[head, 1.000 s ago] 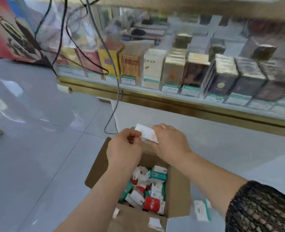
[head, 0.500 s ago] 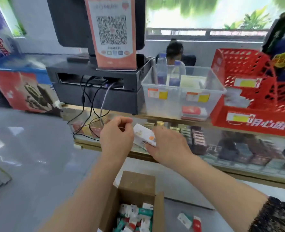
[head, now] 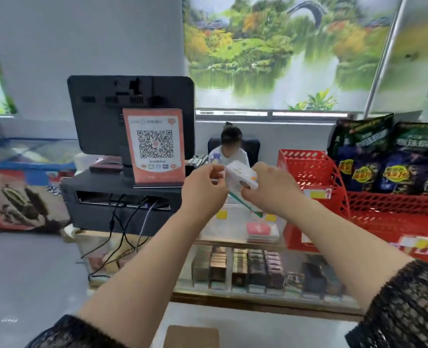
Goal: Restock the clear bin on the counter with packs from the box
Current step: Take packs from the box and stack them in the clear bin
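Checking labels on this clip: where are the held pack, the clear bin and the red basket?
pack [head: 241,175], head view, its white top face.
clear bin [head: 229,229], head view, bare front wall.
red basket [head: 310,169], head view, mesh side wall.

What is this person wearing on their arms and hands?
Black open-mesh lace sleeves: the left sleeve and right sleeve end in fuzzy edges near the elbows. Forearms are bare. The left hand and right hand show no gloves, rings or watch.
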